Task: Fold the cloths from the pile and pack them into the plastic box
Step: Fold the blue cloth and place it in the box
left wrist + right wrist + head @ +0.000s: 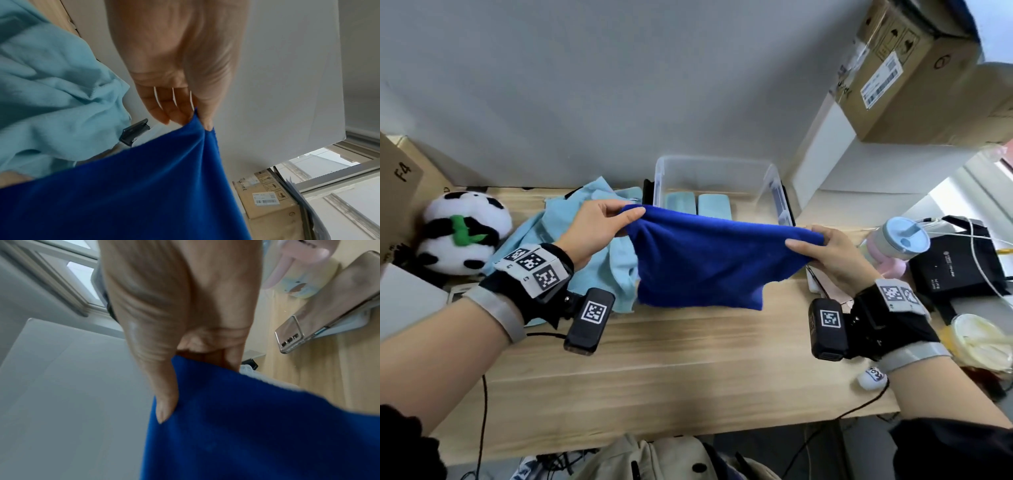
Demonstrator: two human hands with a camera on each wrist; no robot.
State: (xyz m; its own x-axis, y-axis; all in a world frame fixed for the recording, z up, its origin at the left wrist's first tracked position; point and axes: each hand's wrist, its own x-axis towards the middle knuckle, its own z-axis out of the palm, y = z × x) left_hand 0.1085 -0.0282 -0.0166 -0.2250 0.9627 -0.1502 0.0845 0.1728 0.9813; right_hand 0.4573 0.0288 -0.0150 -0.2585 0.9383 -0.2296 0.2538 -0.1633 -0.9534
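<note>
Two folded light-blue cloths [697,205] already in clear plastic box [774,181], upper centre of head view. Dark-blue fleece cloth [702,263] mid-frame, stretched in air above wooden table [688,359], not visibly folded; left hand [599,229] and right hand [835,253] each pinch top corner. Crumpled light-blue cloth pile [571,226] left of centre, judged unfolded.

Dark blue cloth [702,260] hides part of the plastic box [774,185] front and the light blue pile [599,260].

dark blue cloth [698,260]: hanging, held | plastic box [774,185]: two folded cloths [697,205]
</note>
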